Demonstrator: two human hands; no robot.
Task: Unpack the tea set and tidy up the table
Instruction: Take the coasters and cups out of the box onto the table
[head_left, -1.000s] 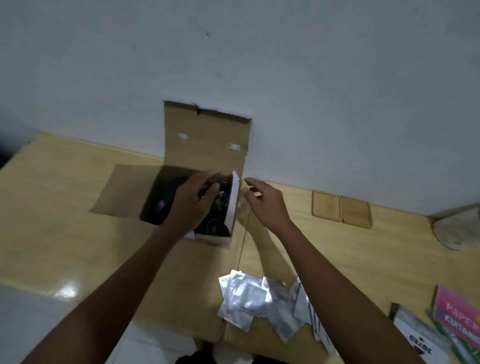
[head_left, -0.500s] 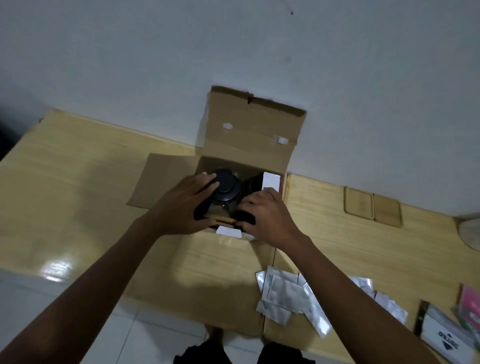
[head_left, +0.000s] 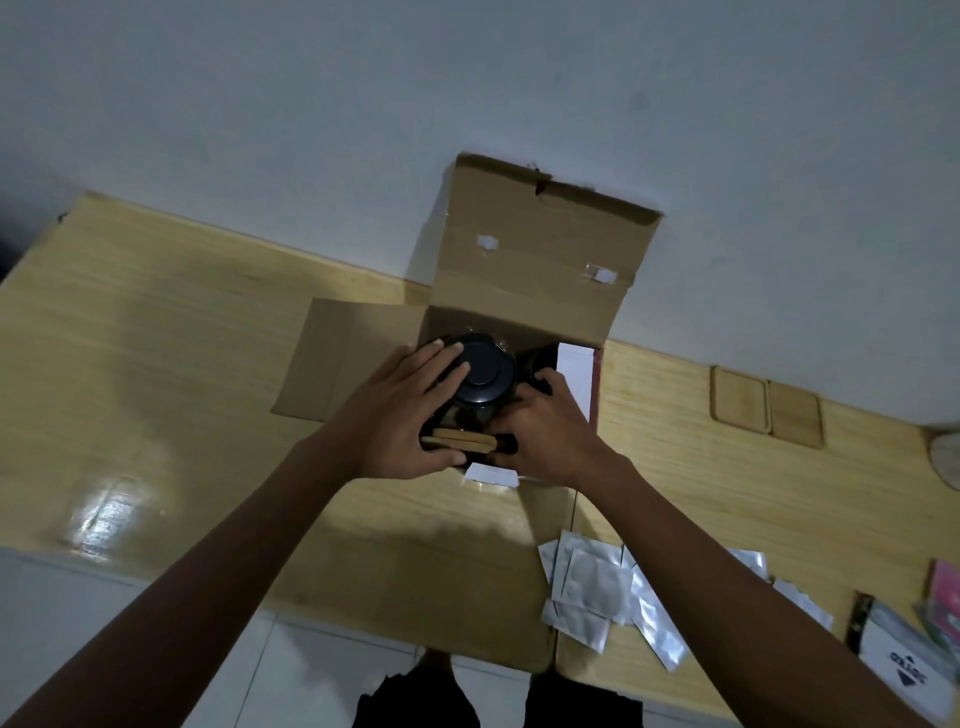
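Note:
An open cardboard box (head_left: 535, 270) stands on the wooden table (head_left: 156, 389) against the wall, its back flap upright and a side flap lying flat to the left. Inside sits a dark teapot (head_left: 485, 374) with a round black lid and a wooden handle (head_left: 457, 441) pointing toward me. My left hand (head_left: 400, 415) grips the pot's left side, fingers over the lid's edge. My right hand (head_left: 545, 431) presses on its right side, fingers curled down into the box. A white cardboard insert (head_left: 574, 382) stands at the box's right wall.
Several silver foil sachets (head_left: 597, 587) lie on the table's near right part. Two wooden coasters (head_left: 766, 410) sit near the wall at right. Printed packets (head_left: 914, 654) lie at the far right edge. White floor tiles and my feet show below the table's near edge.
My right hand came from beside the box into it and closed on the teapot's right side. My left hand shifted onto the pot's left side. The view tilted downward and left.

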